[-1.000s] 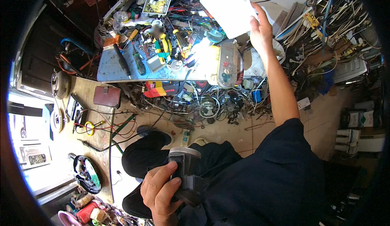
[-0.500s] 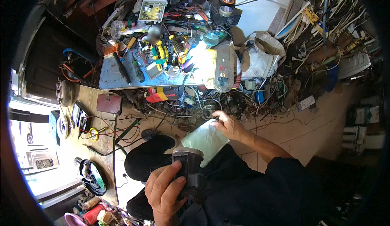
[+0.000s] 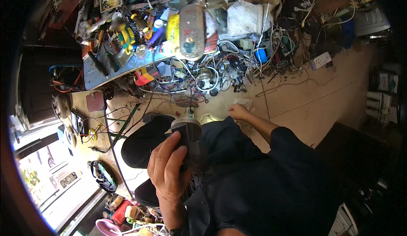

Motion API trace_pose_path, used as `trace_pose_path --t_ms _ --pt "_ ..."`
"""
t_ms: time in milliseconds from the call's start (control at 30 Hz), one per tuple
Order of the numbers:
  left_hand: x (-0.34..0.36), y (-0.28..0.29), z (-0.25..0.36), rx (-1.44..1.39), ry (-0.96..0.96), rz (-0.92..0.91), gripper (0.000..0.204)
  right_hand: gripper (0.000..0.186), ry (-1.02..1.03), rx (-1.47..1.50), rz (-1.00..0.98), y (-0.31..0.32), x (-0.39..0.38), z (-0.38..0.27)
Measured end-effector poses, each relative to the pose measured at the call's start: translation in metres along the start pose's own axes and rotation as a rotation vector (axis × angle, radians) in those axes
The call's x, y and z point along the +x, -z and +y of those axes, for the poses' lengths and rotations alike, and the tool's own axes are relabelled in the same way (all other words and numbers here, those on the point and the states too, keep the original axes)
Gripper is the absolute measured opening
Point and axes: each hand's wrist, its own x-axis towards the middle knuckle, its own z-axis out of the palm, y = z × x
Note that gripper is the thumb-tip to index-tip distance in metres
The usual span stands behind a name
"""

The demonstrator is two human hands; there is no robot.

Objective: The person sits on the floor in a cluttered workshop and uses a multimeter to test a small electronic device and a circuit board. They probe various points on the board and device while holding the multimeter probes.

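My left hand is closed around a black handheld device with a wide, round grey end, which looks like a lamp; it is up close over my lap. My right hand is out beyond my right knee, low over the floor, with its fingers curled together. Crumpled translucent plastic shows just behind that hand; whether the fingers grip it is hidden. A pale, rounded object peeks out past my dark trouser leg, between the two hands.
Ahead, a blue-topped table is crowded with tools, yellow-handled pliers among them. Tangled cables and parts heap below it. A white sack stands right of it. At left is a wooden bench with wires and a brown wallet-like case.
The pale green sheet-like bag from my right hand is gone from over my lap. That hand has moved lower, toward the floor. My left hand still grips the device; the view has shifted.
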Motion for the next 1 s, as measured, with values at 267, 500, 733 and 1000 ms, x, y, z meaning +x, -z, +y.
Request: trace_pose_path --t_ms 267,500,733,1000 --pt "0.026 -0.050 0.028 0.032 -0.074 -0.204 0.056 0.027 0.106 0.071 0.075 -0.009 0.027 0.005" --pt "0.024 -0.081 0.056 0.000 -0.009 -0.269 0.056 0.020 0.144 0.222 0.057 0.003 0.057 0.022" --pt "0.020 -0.087 0.069 -0.014 0.065 -0.336 0.060 0.023 0.039 0.086 0.073 -0.007 0.071 0.029" --pt "0.011 -0.081 0.071 -0.095 0.173 -0.374 0.060 0.025 -0.152 -0.012 0.032 -0.008 0.047 0.038"
